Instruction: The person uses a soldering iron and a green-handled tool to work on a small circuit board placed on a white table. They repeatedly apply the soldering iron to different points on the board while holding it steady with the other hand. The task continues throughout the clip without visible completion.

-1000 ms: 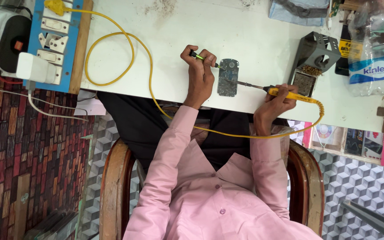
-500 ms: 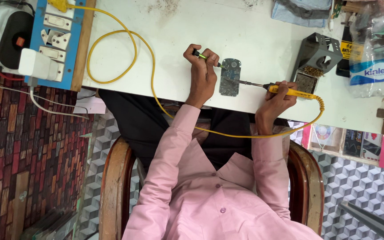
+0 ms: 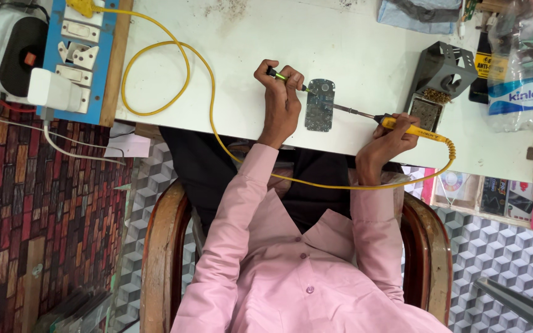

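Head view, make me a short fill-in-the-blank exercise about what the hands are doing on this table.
The right hand holds a ____ soldering iron.
The iron's tip touches the circuit board on the ____ table.
The left hand holds a slim ____ tool.

Missing words: yellow; white; green

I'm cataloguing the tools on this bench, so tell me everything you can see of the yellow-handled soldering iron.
The soldering iron has a slim yellow plastic-looking handle, a dark collar and a thin grey metal shaft tapering to a tip. It lies nearly level above the white table, tip at the edge of the small circuit board. The right hand grips its handle. A yellow cable leaves the handle's rear through a ribbed sleeve, loops below the table edge and runs back across it to a plug on the blue socket board.
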